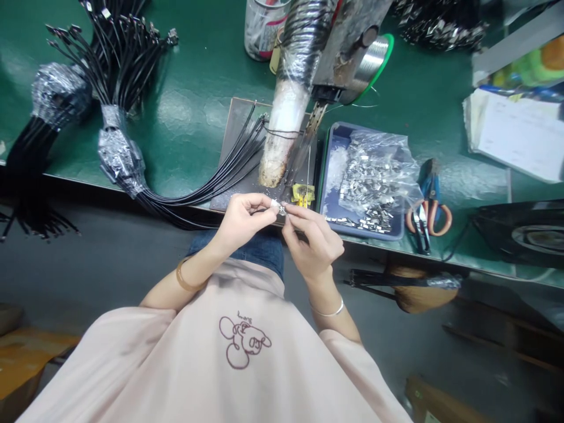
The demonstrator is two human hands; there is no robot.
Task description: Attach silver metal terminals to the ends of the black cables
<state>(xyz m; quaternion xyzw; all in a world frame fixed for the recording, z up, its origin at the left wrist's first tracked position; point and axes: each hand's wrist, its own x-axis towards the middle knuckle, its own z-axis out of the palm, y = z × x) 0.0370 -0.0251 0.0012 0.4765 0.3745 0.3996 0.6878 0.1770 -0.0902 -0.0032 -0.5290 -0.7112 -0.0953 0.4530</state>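
Silver it is, a small metal piece (276, 204) just over the green counter's (189, 117) front edge: left hand (247, 222) and right hand (314, 236) pinch it, fingertips nearly meeting! Black cables (198, 198) sweep in from the left; a blue tray (370, 232) hugs that edge.

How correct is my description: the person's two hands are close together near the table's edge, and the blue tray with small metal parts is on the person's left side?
Not fully: the blue tray with small metal parts is on the person's right side, as the head view shows. The left hand and right hand are close together near the table's edge.
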